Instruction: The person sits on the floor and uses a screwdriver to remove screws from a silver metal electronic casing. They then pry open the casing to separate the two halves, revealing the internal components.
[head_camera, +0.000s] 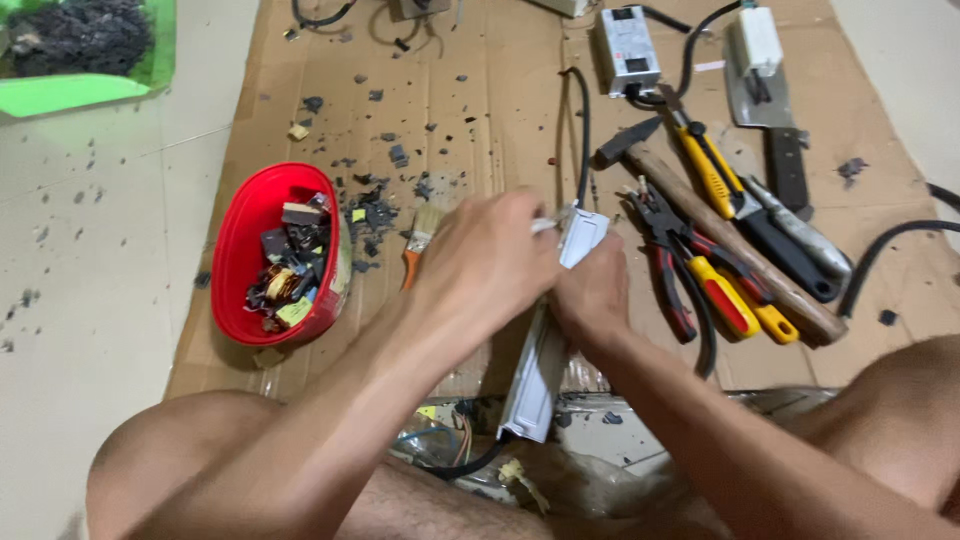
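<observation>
We grip a long grey metal casing (540, 360) over the cardboard sheet (500, 90).
Our left hand (490, 265) fingers clench its top end, right hand (592, 295) fingers clasp its side; red bowl (240, 250) sits left, pliers (665, 255) and hammer (720, 240) crowd right.

Makeshift floor workshop — cardboard sheet (500, 90), hammer (720, 235), pliers (665, 250).

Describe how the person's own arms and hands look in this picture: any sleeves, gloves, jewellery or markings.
Both arms are bare up to the frame edge, with no sleeves showing. The left hand and right hand wear no gloves. No watch, ring, bracelet or marking is visible on them, though motion slightly blurs the hands.
</observation>
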